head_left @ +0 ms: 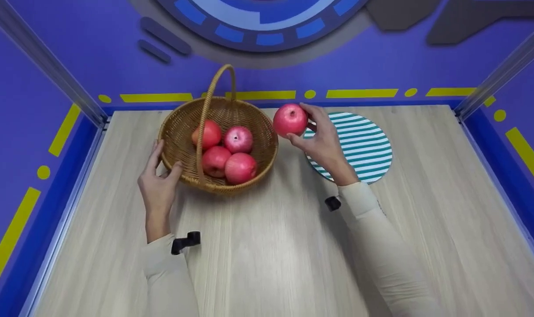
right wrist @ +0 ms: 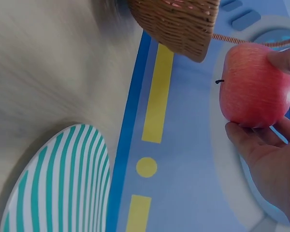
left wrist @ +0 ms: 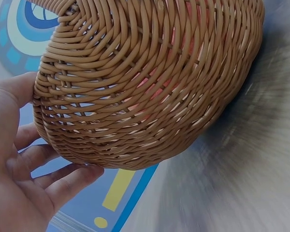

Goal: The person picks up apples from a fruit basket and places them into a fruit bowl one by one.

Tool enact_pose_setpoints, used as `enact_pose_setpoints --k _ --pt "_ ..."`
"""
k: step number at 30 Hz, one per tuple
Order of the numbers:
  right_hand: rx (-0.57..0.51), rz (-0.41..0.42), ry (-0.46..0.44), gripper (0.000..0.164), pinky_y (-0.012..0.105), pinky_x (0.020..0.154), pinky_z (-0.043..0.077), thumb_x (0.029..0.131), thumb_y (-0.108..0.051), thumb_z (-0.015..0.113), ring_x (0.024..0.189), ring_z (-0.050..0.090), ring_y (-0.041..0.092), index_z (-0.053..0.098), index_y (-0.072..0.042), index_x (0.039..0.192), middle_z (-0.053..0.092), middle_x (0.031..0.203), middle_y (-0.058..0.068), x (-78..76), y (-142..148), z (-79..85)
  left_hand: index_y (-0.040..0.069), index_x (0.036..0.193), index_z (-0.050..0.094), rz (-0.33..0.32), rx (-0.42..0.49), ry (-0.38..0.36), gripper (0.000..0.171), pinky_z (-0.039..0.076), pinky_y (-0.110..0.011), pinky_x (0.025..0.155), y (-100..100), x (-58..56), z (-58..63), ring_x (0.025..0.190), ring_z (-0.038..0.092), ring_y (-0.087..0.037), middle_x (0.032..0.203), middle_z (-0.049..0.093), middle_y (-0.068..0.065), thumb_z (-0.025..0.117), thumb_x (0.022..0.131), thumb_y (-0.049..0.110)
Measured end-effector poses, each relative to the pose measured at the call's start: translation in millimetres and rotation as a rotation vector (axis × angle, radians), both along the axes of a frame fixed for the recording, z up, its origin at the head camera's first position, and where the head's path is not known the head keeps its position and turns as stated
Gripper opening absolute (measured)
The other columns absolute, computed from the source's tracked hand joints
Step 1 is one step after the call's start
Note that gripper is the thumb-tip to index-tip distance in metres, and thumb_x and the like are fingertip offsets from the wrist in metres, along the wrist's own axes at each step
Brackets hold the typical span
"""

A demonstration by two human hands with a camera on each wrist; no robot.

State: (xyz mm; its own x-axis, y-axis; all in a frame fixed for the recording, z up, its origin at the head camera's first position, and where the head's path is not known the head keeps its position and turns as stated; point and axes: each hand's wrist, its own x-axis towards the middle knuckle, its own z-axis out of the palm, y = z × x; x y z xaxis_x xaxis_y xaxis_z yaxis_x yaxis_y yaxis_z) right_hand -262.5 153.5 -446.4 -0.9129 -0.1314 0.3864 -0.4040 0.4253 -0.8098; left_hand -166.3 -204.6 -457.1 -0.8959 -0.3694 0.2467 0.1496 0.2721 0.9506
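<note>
My right hand (head_left: 322,143) holds a red apple (head_left: 290,120) between thumb and fingers, in the air just right of the basket's rim. In the right wrist view the apple (right wrist: 255,86) shows its short dark stem, with the right hand (right wrist: 275,164) around one side of it. A brown wicker basket (head_left: 178,125) with a tall hoop handle has several red apples (head_left: 240,168) in it. At its left front edge my left hand (head_left: 157,185) grips the rim, thumb apart from the fingers. The left wrist view shows the left hand (left wrist: 19,164) against the woven side of the basket (left wrist: 135,106).
A round mat (head_left: 368,147) with green and white stripes lies on the pale wooden table (head_left: 258,246), partly behind the right forearm. Blue printed walls (head_left: 319,66) with yellow marks stand at the back and both sides. Each wrist wears a small black device.
</note>
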Motion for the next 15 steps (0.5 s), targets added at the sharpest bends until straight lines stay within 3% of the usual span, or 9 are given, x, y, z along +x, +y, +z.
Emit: enact_pose_setpoints --k 7,15 --pt "-0.013 -0.055 -0.01 0.078 0.039 0.107 0.052 0.085 -0.011 0.089 0.133 0.054 0.022 0.051 -0.003 0.153 0.054 0.146 0.011 -3.5 10 -1.5 0.0 0.156 0.052 -0.028 0.035 -0.004 0.063 0.045 -0.047 0.113 -3 1.7 2.6 0.149 0.041 -0.026 0.167 0.04 -0.016 0.071 0.096 -0.002" --pt "-0.028 -0.088 -0.025 0.079 0.041 0.109 0.051 0.084 -0.009 0.09 0.135 0.052 0.023 0.051 -0.002 0.152 0.053 0.146 0.011 -11.7 26 -6.1 0.002 0.157 0.05 -0.038 0.016 -0.019 0.064 0.041 -0.05 0.116 -4 1.8 1.4 0.151 0.039 -0.03 0.168 0.038 -0.012 0.07 0.096 0.0"
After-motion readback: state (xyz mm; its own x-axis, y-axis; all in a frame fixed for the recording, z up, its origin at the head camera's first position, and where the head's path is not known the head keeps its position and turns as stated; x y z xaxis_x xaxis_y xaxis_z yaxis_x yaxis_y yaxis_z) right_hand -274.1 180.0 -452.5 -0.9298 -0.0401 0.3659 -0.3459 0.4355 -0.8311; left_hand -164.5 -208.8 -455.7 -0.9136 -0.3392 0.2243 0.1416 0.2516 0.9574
